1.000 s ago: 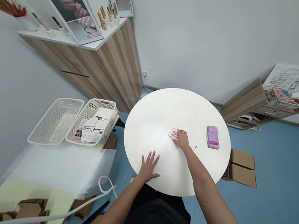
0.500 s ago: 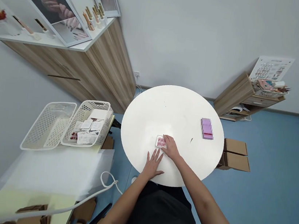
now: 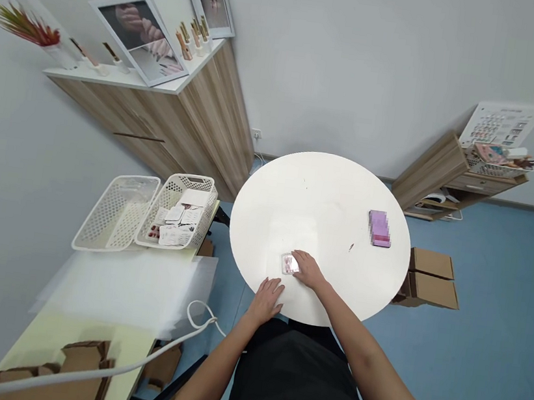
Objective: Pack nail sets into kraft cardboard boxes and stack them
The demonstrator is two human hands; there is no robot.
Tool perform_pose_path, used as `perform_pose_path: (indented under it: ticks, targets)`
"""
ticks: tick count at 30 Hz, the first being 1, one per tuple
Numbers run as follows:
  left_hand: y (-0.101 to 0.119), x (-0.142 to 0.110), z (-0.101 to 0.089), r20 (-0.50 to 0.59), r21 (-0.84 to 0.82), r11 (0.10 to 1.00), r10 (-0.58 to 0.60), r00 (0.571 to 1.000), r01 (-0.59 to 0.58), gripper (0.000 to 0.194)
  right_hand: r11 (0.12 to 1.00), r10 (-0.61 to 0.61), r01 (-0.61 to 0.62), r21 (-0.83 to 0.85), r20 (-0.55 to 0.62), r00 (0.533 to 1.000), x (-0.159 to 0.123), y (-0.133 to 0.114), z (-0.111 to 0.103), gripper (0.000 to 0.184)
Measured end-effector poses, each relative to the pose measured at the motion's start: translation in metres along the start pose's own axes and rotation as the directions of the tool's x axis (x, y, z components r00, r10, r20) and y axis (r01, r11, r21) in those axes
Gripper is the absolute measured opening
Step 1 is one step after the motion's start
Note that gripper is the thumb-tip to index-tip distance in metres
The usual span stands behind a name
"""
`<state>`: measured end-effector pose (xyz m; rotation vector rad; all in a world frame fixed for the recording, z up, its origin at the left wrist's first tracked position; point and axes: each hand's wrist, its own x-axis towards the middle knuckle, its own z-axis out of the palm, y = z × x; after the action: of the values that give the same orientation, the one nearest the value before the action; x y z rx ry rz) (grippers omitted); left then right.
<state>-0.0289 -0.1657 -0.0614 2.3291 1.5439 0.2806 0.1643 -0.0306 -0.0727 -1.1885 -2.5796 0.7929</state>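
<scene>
A small clear case of pink press-on nails (image 3: pixel 289 264) is near the front of the round white table (image 3: pixel 267 200). Glare lies over part of its lid. My right hand (image 3: pixel 307 270) grips the case at its right side, with fingers along the far corner and thumb at the near one. Whether the case is slightly raised or flat on the tabletop, I cannot tell. My left hand (image 3: pixel 265 299) rests at the table's front left edge, palm down, fingers stretched out and holding nothing, a little apart from the case.
A purple pixelated item (image 3: pixel 380 229) lies on the table's right side. At left, a white basket (image 3: pixel 202 221) with cards and an overlapping second basket (image 3: pixel 96 223) stand on a side table, crossed by a white cable (image 3: pixel 137 363). Cardboard boxes (image 3: pixel 434 278) are at the right.
My left hand has drawn back from the case toward the table edge, its fingers less spread. The lid now shows more glare. My view has turned slightly left.
</scene>
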Motion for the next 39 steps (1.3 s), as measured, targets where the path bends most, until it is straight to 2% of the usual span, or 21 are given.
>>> perform_pose_path:
  ticks: [6,10,13,16,19,21,23,25,28,30,31,33,35,37,39]
  targets:
    - [0.005,0.003,-0.003,0.009,0.048,0.999,-0.01,1.0,0.01,0.037,1.0,0.024,-0.024,-0.019,0.009,1.0,-0.012,-0.004,0.005,0.073]
    - [0.005,0.007,-0.006,0.02,0.035,0.999,-0.011,1.0,0.01,0.034,0.996,0.068,-0.071,-0.057,-0.049,0.996,-0.028,-0.017,0.003,0.073]
    - [0.003,0.013,-0.009,0.038,-0.02,0.999,-0.038,0.999,0.038,0.025,0.997,0.051,-0.055,-0.046,-0.09,0.995,-0.053,-0.028,0.002,0.069]
    - [-0.001,0.02,-0.012,0.046,-0.116,0.988,-0.097,0.994,0.101,0.019,0.999,0.025,-0.028,-0.037,-0.08,0.997,-0.079,-0.034,0.001,0.069]
    - [-0.008,0.028,-0.02,0.042,-0.242,0.959,-0.143,0.989,0.149,0.021,0.997,0.068,-0.07,-0.021,-0.067,0.995,-0.091,-0.032,-0.001,0.051]
    - [-0.015,0.036,-0.027,0.041,-0.306,0.934,-0.18,0.983,0.184,0.022,0.99,0.135,-0.133,0.047,-0.06,0.989,-0.086,-0.027,-0.007,0.031]
    - [-0.022,0.046,-0.035,0.033,-0.335,0.917,-0.219,0.975,0.217,0.023,0.959,0.243,-0.233,0.16,-0.052,0.969,-0.073,-0.02,-0.013,0.019]
    - [-0.027,0.056,-0.042,-0.016,-0.321,0.918,-0.25,0.968,0.232,0.025,0.899,0.373,-0.352,0.262,-0.034,0.927,-0.056,-0.012,-0.02,0.018]
    - [-0.025,0.067,-0.047,-0.195,-0.204,0.944,-0.3,0.934,0.26,0.029,0.81,0.523,-0.499,0.309,0.004,0.852,-0.033,-0.002,-0.025,0.022]
    - [-0.017,0.068,-0.045,-0.263,-0.105,0.967,-0.253,0.931,0.233,0.031,0.778,0.577,-0.559,0.288,0.026,0.816,-0.022,0.003,-0.026,0.021]
    - [-0.012,0.067,-0.042,-0.245,-0.063,0.981,-0.191,0.95,0.181,0.032,0.77,0.592,-0.578,0.271,0.036,0.805,-0.018,0.005,-0.026,0.02]
    - [-0.002,0.064,-0.031,-0.125,-0.015,1.0,-0.014,0.992,0.012,0.035,0.761,0.612,-0.606,0.231,0.054,0.789,-0.014,0.007,-0.026,0.02]
    - [0.006,0.06,-0.019,-0.007,0.001,0.994,0.113,0.994,-0.113,0.043,0.756,0.626,-0.623,0.2,0.058,0.778,-0.011,0.007,-0.026,0.02]
    - [0.007,0.057,-0.006,0.026,0.025,0.993,0.116,0.993,-0.117,0.054,0.755,0.634,-0.631,0.179,0.048,0.772,-0.01,0.006,-0.025,0.02]
    - [0.004,0.056,0.003,0.001,0.059,0.997,0.051,0.999,-0.051,0.065,0.755,0.638,-0.634,0.168,0.035,0.769,-0.009,0.005,-0.025,0.02]
